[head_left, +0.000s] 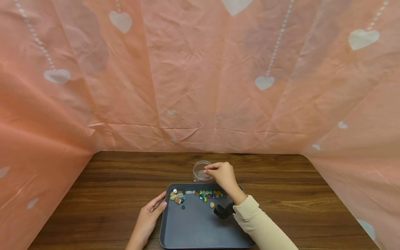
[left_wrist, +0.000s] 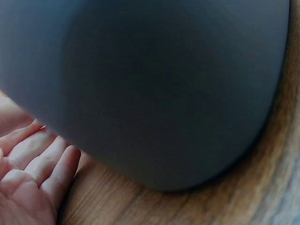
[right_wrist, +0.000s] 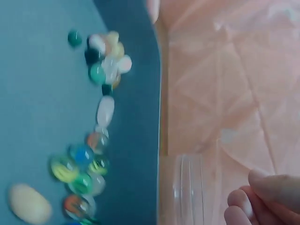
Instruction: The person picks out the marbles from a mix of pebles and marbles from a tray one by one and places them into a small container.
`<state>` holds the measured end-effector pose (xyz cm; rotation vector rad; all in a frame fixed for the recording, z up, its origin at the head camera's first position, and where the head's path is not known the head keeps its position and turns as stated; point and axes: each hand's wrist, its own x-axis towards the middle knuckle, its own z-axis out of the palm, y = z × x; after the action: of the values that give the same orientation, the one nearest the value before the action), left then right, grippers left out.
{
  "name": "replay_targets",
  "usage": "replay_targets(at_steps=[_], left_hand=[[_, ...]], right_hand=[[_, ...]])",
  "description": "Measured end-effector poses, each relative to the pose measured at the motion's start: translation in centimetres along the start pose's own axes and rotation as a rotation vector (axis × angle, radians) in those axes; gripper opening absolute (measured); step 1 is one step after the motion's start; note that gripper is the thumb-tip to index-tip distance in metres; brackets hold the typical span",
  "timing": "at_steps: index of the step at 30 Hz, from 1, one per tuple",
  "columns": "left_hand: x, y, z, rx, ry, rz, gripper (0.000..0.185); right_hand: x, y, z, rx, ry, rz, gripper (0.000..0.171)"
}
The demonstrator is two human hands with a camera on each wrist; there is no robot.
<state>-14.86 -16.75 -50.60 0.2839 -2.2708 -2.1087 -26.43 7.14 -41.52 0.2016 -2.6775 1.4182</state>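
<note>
My right hand (head_left: pixel 221 173) hovers over a clear round jar (head_left: pixel 200 171) behind the tray. Its thumb and fingertips come close together above the rim, with nothing visible between them; in the right wrist view the same fingers (right_wrist: pixel 243 206) are beside the jar (right_wrist: pixel 188 192). My left hand (head_left: pixel 149 216) rests its fingertips and thumb against the left wall of a dark grey tray (head_left: pixel 200 229). In the left wrist view, its fingers (left_wrist: pixel 47 159) lie fairly straight along the tray's outer side (left_wrist: pixel 178 103).
Glass marbles (right_wrist: pixel 82 157) line the tray's far side. Polished stones (head_left: pixel 177 197) cluster in its far left corner, with a beige stone (head_left: pixel 212 205) apart. A black strap-like object (head_left: pixel 223 211) shows at my right wrist. Peach heart-patterned cloth (head_left: pixel 193 86) surrounds the wooden table (head_left: pixel 125 184).
</note>
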Motion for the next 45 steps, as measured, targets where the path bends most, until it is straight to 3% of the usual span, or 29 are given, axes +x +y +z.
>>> replay_targets(at_steps=[5,11,22,33,45], left_hand=[[0.1,0.1,0.1,0.006,-0.004,0.005,0.052],[0.1,0.1,0.0,-0.009,-0.001,0.014,0.052],[0.1,0.1,0.1,-0.008,-0.008,0.011,0.052],[0.0,0.1,0.1,0.003,0.003,0.003,0.051],[0.0,0.0,0.1,0.004,0.003,0.006,0.051]], right_hand=[[-2.0,0.9,-0.3,0.074,0.011,0.047,0.006],[-3.5,2.0,0.3,0.085,-0.072,0.094,0.008],[-4.9,3.8,1.0,-0.004,-0.105,0.063,0.008],[-5.1,4.2,1.7,0.055,-0.165,0.014,0.009],[-5.2,4.5,2.2,-0.032,-0.175,-0.051,0.007]])
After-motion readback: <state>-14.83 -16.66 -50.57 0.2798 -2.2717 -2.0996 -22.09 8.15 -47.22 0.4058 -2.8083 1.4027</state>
